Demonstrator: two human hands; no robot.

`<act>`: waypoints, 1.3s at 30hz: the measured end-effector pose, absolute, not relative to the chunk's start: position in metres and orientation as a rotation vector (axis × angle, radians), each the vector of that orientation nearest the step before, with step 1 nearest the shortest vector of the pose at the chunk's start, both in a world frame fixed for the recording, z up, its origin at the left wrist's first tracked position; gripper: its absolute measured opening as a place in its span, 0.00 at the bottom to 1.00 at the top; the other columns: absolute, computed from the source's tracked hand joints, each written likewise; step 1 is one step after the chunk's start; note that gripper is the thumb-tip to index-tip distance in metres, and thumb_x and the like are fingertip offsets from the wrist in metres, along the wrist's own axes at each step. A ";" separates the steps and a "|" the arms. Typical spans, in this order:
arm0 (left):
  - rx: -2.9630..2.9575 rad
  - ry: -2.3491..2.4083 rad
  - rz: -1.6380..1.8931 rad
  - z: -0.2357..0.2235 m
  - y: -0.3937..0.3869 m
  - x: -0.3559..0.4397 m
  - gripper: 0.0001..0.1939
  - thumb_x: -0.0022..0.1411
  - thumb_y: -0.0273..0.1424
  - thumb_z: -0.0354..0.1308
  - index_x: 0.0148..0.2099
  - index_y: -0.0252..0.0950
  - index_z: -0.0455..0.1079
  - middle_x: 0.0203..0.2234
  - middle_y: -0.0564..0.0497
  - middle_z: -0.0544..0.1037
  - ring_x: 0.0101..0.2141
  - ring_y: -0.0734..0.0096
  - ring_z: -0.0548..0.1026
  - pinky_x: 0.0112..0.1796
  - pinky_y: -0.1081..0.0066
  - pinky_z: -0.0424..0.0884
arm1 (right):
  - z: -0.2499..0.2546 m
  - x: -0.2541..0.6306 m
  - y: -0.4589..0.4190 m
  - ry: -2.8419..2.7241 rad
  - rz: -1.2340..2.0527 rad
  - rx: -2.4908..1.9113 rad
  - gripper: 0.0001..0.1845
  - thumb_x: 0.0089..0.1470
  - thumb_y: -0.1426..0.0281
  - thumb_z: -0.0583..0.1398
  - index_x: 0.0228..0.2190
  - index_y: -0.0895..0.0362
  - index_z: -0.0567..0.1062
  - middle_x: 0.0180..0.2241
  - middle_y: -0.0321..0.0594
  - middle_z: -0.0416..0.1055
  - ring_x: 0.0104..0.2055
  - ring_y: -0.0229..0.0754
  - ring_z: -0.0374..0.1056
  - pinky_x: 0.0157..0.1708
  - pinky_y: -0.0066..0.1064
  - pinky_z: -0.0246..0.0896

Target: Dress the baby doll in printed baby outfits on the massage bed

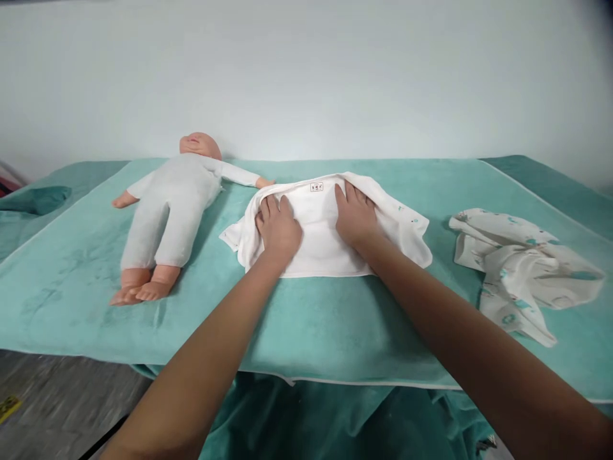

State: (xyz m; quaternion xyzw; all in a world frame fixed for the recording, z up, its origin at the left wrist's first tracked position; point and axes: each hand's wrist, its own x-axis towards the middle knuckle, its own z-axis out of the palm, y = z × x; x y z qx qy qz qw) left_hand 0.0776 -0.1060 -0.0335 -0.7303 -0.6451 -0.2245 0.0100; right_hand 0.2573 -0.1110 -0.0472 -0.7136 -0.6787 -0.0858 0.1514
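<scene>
Before me the shirt (316, 233) lies on the sheet (345, 332), my left hand (280, 229) on its left part, my right hand (357, 216) on its right. On the same sheet the doll (170, 195) lies to the left, other clothes (522, 268) to the right; the wall (306, 83) stands behind.

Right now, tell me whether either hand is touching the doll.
No: the left hand and right hand both rest on the white shirt, with the doll to its left.

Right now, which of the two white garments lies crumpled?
The garment at far right, bunched and untouched; the other garment, showing a label, lies mostly spread beneath the left hand and right hand.
</scene>
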 end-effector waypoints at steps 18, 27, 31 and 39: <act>-2.383 -1.864 -0.638 -0.046 -0.099 0.063 0.24 0.66 0.24 0.42 0.60 0.32 0.67 0.58 0.39 0.72 0.60 0.51 0.66 0.61 0.51 0.59 | -0.046 0.258 -0.106 -1.946 -0.096 -2.241 0.33 0.66 0.57 0.45 0.64 0.62 0.59 0.68 0.55 0.51 0.68 0.61 0.49 0.63 0.58 0.45; -2.602 -1.520 -0.908 -0.053 -0.146 0.027 0.19 0.64 0.22 0.47 0.55 0.33 0.69 0.59 0.40 0.70 0.61 0.56 0.64 0.61 0.56 0.62 | -0.043 0.225 -0.178 -2.342 0.037 -1.683 0.32 0.68 0.56 0.45 0.64 0.63 0.60 0.68 0.54 0.52 0.71 0.54 0.46 0.67 0.50 0.45; -2.666 -1.459 -0.899 -0.052 -0.200 -0.003 0.15 0.63 0.21 0.49 0.48 0.36 0.71 0.43 0.45 0.77 0.44 0.60 0.72 0.46 0.59 0.70 | -0.043 0.261 -0.233 -2.357 0.025 -1.551 0.31 0.66 0.53 0.51 0.62 0.55 0.63 0.65 0.48 0.60 0.66 0.53 0.56 0.65 0.50 0.50; -2.663 -1.419 -0.684 -0.045 -0.223 -0.012 0.12 0.71 0.37 0.49 0.39 0.37 0.68 0.36 0.48 0.76 0.37 0.61 0.72 0.39 0.61 0.64 | -0.043 0.318 -0.266 -2.409 -0.293 -1.523 0.13 0.66 0.63 0.53 0.38 0.55 0.75 0.41 0.48 0.75 0.41 0.50 0.69 0.42 0.44 0.63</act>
